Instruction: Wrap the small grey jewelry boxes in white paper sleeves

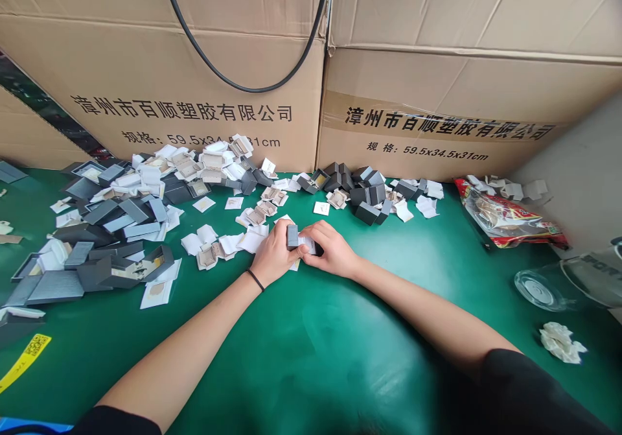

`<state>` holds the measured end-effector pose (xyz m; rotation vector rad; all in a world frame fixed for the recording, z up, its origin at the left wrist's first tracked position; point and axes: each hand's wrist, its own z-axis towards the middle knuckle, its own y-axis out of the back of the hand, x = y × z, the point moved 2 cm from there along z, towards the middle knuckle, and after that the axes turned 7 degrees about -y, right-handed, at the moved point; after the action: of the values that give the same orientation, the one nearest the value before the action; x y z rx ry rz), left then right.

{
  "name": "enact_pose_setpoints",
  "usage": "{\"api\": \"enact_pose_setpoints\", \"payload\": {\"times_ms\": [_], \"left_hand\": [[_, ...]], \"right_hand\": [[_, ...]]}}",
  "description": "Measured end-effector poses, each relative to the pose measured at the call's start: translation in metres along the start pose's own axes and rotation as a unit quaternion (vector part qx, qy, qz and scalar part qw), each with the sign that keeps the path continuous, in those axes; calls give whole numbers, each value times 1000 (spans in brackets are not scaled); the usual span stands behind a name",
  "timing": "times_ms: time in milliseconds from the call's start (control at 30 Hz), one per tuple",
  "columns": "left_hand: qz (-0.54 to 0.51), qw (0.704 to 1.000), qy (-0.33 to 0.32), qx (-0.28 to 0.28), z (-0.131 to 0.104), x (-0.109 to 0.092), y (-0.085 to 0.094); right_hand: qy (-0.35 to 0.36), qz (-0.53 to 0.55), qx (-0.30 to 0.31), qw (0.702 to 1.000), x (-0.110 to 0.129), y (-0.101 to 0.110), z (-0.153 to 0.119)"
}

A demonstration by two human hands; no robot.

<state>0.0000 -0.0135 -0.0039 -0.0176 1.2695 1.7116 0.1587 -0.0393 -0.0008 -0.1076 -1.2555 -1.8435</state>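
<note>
Both of my hands meet over the middle of the green table, around a small dark grey box (pixel 292 236) with a white part showing between its two dark ends. My left hand (pixel 275 251) is closed on the box's left end, a dark band round its wrist. Closed fingers of my right hand (pixel 331 248) hold the right end, and they hide much of it. White paper pieces (pixel 253 239) lie just left of my left hand. Beyond my hands rest folded white and brown inserts (pixel 273 196) and a white square card (pixel 321 208).
A big heap of grey boxes (pixel 104 211) and white inserts covers the left side. More grey boxes (pixel 368 195) lie at the back right. Cardboard cartons (pixel 194 65) wall the rear, under a hanging black cable (pixel 253 89). At right are a red packet (pixel 510 218), a clear jar (pixel 544 290) and crumpled paper (pixel 562 342).
</note>
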Motion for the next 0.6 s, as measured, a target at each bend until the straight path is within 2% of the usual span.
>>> {"api": "enact_pose_setpoints", "payload": {"times_ms": [367, 600], "left_hand": [[-53, 998, 21, 15, 1, -2, 2], [-89, 996, 19, 27, 3, -3, 3]], "right_hand": [[13, -83, 37, 996, 2, -1, 1], [38, -149, 24, 988, 7, -3, 0]]}}
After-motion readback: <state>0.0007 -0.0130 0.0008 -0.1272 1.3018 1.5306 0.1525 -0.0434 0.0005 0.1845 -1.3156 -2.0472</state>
